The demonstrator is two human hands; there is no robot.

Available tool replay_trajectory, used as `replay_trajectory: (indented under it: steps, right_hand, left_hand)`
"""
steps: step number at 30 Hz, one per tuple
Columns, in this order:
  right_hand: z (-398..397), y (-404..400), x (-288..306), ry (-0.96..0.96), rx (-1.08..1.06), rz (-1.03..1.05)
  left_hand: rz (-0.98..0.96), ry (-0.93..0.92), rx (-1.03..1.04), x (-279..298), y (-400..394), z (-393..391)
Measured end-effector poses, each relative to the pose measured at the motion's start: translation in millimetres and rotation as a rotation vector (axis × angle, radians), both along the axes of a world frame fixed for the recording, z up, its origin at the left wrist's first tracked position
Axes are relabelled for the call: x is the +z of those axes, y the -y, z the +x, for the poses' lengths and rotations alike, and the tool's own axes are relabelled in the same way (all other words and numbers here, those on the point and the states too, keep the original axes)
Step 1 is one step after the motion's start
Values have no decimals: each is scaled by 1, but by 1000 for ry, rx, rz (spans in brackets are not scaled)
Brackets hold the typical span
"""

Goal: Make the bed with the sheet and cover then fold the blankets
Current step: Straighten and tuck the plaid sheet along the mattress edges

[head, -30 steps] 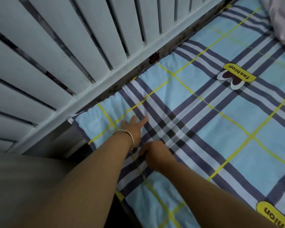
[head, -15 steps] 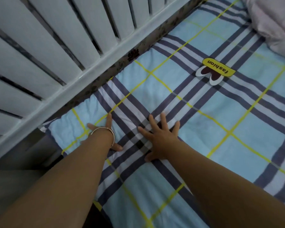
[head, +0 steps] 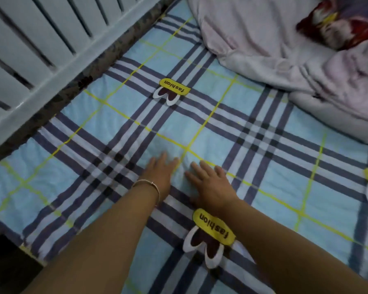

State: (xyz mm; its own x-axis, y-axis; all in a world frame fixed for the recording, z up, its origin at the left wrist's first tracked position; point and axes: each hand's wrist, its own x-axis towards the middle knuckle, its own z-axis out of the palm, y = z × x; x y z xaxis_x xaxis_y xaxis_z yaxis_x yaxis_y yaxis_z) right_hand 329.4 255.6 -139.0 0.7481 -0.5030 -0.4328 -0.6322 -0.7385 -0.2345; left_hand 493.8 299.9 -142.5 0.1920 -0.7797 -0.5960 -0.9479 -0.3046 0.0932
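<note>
A light blue plaid sheet (head: 263, 166) with navy stripes, yellow lines and yellow "fashion" labels lies spread over the bed. My left hand (head: 160, 171), with a thin bangle at the wrist, presses flat on the sheet with straight fingers. Beside it, my right hand (head: 210, 185) also lies flat on the sheet, fingers spread. A crumpled pale pink blanket (head: 285, 49) is bunched at the far right of the bed. A red and purple patterned blanket (head: 344, 20) lies partly behind it at the top right corner.
A white slatted bed rail (head: 40, 52) runs diagonally along the left side. A dark patterned mattress edge (head: 72, 88) shows between the rail and the sheet. The sheet's near left corner (head: 30, 249) hangs over a dark gap.
Both hands have slid along the sheet away from the corner by the rail toward the middle of the bed. The view has shifted right, bringing the blankets into sight.
</note>
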Motion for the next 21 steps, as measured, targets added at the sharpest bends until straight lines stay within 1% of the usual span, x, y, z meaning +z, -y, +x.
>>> replay_trajectory:
  steps: [1, 3, 5, 7, 8, 11, 13, 17, 21]
  right_hand:
    - [-22, 4, 0, -67, -64, -5]
    - [-69, 8, 1, -201, -182, 25]
    - [-108, 8, 3, -272, -252, 93]
    - [-136, 5, 5, -292, -266, 117]
    - [-153, 2, 7, -292, -285, 130]
    - [-192, -4, 9, -320, -324, 142]
    - [-229, -12, 13, -317, -377, 153]
    - [-258, -4, 22, -288, -363, 28]
    - [-311, 5, 40, -423, -370, -70]
  left_hand:
    - [-6, -24, -82, 0, 3, -18]
    - [118, 21, -157, -4, 5, -52]
    - [305, 121, -113, -5, 3, -77]
    - [441, 191, -8, 3, 2, -94]
    - [497, 220, 13, 9, 3, -109]
    - [613, 310, -44, 31, 3, -149]
    - [569, 293, -85, 40, 2, -191]
    - [302, 138, -141, 34, 2, -226]
    - [166, -77, -225, 29, 6, -282]
